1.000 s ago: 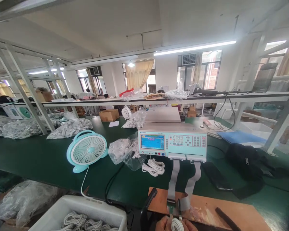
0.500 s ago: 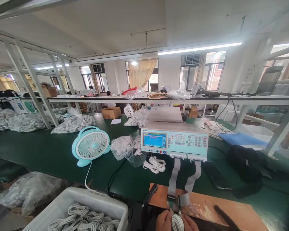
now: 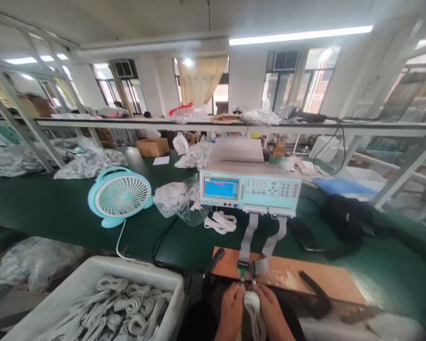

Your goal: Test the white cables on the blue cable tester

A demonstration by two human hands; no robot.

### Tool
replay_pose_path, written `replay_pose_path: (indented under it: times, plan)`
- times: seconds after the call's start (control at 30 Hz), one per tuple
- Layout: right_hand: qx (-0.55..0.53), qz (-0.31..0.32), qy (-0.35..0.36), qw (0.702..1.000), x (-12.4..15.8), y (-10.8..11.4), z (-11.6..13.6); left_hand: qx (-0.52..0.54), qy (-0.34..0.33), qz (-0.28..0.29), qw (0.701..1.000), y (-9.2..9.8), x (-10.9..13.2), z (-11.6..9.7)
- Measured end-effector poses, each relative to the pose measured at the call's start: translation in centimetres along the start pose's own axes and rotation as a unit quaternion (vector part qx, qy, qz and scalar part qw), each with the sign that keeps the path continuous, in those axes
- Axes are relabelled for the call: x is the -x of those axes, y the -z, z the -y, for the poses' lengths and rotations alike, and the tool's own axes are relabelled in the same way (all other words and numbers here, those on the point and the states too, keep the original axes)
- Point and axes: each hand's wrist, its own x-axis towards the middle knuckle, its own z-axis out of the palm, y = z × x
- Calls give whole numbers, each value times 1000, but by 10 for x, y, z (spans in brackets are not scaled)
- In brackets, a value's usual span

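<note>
My left hand (image 3: 231, 307) and my right hand (image 3: 271, 310) are closed on a coiled white cable (image 3: 254, 312) held between them at the near edge of the bench. The cable's ends reach up to two small connectors (image 3: 247, 273) on a brown board (image 3: 305, 279). Grey ribbon cables (image 3: 247, 237) run from those connectors up to a pale blue tester (image 3: 250, 189) with a lit blue screen. A white bin (image 3: 92, 284) holding several coiled white cables stands at my lower left.
A light blue desk fan (image 3: 119, 195) stands on the green bench (image 3: 49, 213). Plastic bags of white cables (image 3: 179, 199) lie beside the tester, with a loose coil (image 3: 220, 221) in front. A black bag (image 3: 342, 221) sits at the right. A shelf (image 3: 213, 124) runs overhead.
The camera has tilted down, so both hands, the cable and the bin show more fully. The hands stay at the connectors with the coil between them.
</note>
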Motion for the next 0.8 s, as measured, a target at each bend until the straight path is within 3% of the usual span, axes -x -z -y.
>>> replay_pose_path:
  times: [0.17,0.47,0.8]
  plan:
    - [-45,88,38,994,2,-1,-4,31,-4,66,997,6,1,-6]
    - [-63,109,20,992,7,-1,3,77,55,68,993,6,-2,-4]
    - [-19,83,16,996,-1,3,-5,56,16,57,997,3,-6,11]
